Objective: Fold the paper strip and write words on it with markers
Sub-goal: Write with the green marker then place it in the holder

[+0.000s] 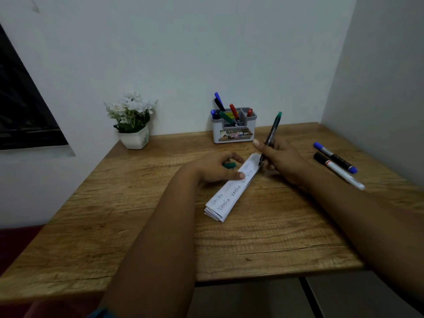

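A folded white paper strip (pixel 231 191) lies diagonally in the middle of the wooden table (pixel 114 237), with handwritten words along its top face. My left hand (pixel 213 168) holds a green marker cap (pixel 229 165) in its curled fingers while its thumb presses the strip. My right hand (pixel 278 160) grips a green-ended marker (pixel 271 134), whose tip sits at the far end of the strip.
A grey pen holder (pixel 234 128) with several markers stands at the back by the wall. A white pot of white flowers (pixel 133 120) sits at the back left. A blue marker (pixel 335 157) and a black-capped white marker (pixel 338 171) lie at the right.
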